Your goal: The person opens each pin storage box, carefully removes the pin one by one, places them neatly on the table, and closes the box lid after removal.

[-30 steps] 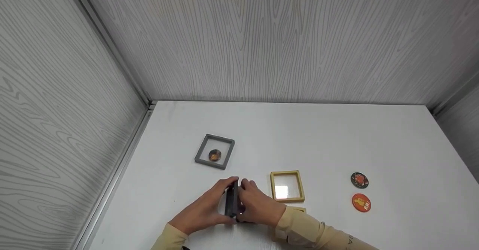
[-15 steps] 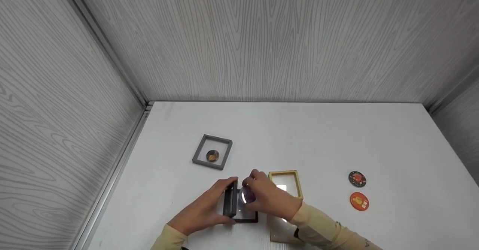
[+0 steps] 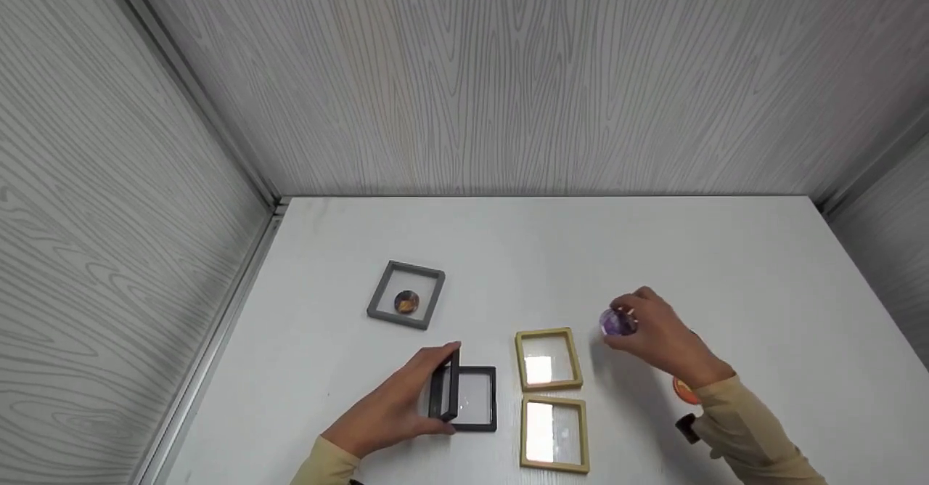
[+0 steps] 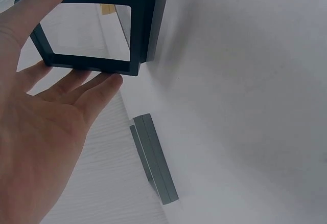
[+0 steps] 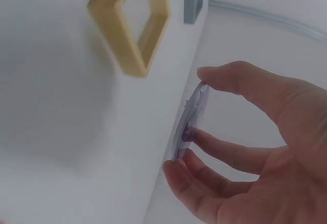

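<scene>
My left hand (image 3: 395, 405) grips the raised half of a black hinged display frame (image 3: 495, 398) between thumb and fingers. That half stands nearly upright; the other half lies flat on the table to its right. In the left wrist view, the thumb and fingers lie on opposite edges of the black frame (image 4: 92, 63). Above the table, right of the gold frames, my right hand (image 3: 664, 340) pinches a round purple button badge (image 3: 615, 323) by its edge. The right wrist view shows the badge (image 5: 191, 116) nearly edge-on, held between thumb and fingertips.
Two gold display frames (image 3: 575, 358) lie one behind the other, right of the black one. Behind sits a grey display frame (image 3: 377, 292) containing a brown round badge (image 3: 406, 302). An orange badge (image 3: 684, 390) is partly covered by the right forearm. Panelled walls (image 3: 464, 78) enclose the table.
My right hand has drawn the purple badge out of the black frame and carried it right and farther back, over the table. My left hand has stayed on the raised half.
</scene>
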Tool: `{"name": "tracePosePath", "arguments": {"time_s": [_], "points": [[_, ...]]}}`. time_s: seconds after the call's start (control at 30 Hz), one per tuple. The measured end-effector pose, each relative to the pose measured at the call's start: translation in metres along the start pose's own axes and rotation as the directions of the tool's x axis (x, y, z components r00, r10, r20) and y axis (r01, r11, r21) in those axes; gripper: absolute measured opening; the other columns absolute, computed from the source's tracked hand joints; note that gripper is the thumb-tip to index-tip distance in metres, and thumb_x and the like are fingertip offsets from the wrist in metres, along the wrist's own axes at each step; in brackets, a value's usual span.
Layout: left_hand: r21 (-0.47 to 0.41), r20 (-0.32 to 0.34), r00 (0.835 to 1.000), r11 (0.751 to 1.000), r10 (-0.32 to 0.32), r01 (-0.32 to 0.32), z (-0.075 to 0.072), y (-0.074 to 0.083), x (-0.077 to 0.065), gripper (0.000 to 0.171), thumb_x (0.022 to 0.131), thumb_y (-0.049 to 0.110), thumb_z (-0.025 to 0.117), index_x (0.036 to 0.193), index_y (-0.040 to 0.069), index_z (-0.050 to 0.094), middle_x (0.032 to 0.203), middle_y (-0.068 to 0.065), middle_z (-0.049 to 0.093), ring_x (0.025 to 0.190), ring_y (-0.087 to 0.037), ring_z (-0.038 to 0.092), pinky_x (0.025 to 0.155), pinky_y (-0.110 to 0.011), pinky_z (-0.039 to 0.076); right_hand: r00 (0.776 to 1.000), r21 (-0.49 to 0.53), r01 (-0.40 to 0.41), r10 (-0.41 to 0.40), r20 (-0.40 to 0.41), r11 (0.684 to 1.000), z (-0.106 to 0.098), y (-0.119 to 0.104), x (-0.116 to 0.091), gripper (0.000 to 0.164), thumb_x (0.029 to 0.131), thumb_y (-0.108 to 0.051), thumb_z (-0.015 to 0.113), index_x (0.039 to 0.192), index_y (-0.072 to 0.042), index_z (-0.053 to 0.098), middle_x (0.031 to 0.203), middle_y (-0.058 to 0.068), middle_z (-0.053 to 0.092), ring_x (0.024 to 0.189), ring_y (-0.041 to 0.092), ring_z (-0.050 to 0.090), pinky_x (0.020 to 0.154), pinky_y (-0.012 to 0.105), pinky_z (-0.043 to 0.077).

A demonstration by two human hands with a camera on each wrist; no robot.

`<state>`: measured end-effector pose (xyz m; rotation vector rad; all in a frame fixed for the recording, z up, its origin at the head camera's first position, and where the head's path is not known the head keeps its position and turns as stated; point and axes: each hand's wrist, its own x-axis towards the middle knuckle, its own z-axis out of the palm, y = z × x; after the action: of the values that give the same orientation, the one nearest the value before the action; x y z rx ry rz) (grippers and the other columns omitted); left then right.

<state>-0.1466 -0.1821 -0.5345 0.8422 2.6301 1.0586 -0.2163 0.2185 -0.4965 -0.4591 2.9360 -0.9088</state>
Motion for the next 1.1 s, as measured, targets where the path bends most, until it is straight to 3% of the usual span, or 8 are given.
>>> {"name": "tracePosePath", "arguments": {"time_s": [0.2, 0.33, 0.77, 0.93, 1.1], "points": [[0.003, 0.008, 1.000, 1.000, -0.005, 0.005, -0.001, 0.001, -0.001, 0.112, 0.071, 0.031, 0.088, 0.155, 0.037, 0.015, 0.149, 0.014, 0.039, 0.139, -0.007, 0.040, 0.117, -0.034, 0.038, 0.993, -0.030, -0.118, 0.117, -0.023, 0.993, -0.023, 0.047, -0.016, 0.050, 0.080, -0.021, 0.078, 0.118, 0.007, 0.062, 0.108, 0.022, 0.056, 0.095, 0.033, 0.059, 0.076, 0.039, 0.051], [0.013, 0.017, 1.000, 1.000, -0.024, 0.024, -0.002, 0.001, -0.001, 0.112, 0.071, 0.032, 0.088, 0.155, 0.038, 0.015, 0.150, 0.012, 0.039, 0.139, -0.010, 0.041, 0.116, -0.036, 0.039, 0.992, -0.011, -0.129, 0.129, -0.008, 0.992, -0.020, 0.061, -0.019, 0.052, 0.082, -0.022, 0.077, 0.120, 0.008, 0.061, 0.111, 0.023, 0.055, 0.098, 0.034, 0.059, 0.076, 0.039, 0.052], [0.021, 0.028, 0.999, 1.000, -0.018, 0.018, 0.000, 0.002, 0.000, 0.112, 0.071, 0.031, 0.088, 0.155, 0.038, 0.014, 0.151, 0.014, 0.037, 0.141, -0.007, 0.039, 0.116, -0.036, 0.039, 0.999, -0.027, -0.043, 0.043, -0.010, 0.999, 0.013, 0.058, -0.006, 0.050, 0.079, -0.018, 0.079, 0.118, 0.009, 0.063, 0.112, 0.023, 0.058, 0.100, 0.034, 0.061, 0.087, 0.049, 0.053], [0.012, 0.033, 0.999, 0.999, -0.036, 0.035, 0.000, 0.003, 0.000, 0.113, 0.071, 0.029, 0.088, 0.155, 0.039, 0.013, 0.153, 0.008, 0.038, 0.142, -0.008, 0.038, 0.117, -0.037, 0.038, 0.997, -0.024, -0.075, 0.075, 0.026, 0.997, 0.018, 0.055, -0.005, 0.053, 0.079, -0.021, 0.079, 0.121, 0.007, 0.062, 0.115, 0.023, 0.056, 0.104, 0.035, 0.059, 0.089, 0.052, 0.053], [0.020, 0.022, 0.998, 0.998, -0.058, 0.058, 0.001, 0.002, -0.001, 0.115, 0.071, 0.030, 0.088, 0.156, 0.039, 0.010, 0.152, 0.012, 0.037, 0.141, -0.008, 0.039, 0.115, -0.038, 0.039, 0.994, -0.049, -0.096, 0.098, 0.042, 0.994, 0.020, 0.054, -0.005, 0.054, 0.080, -0.023, 0.079, 0.123, 0.004, 0.061, 0.116, 0.022, 0.055, 0.105, 0.034, 0.058, 0.089, 0.054, 0.053]]}}
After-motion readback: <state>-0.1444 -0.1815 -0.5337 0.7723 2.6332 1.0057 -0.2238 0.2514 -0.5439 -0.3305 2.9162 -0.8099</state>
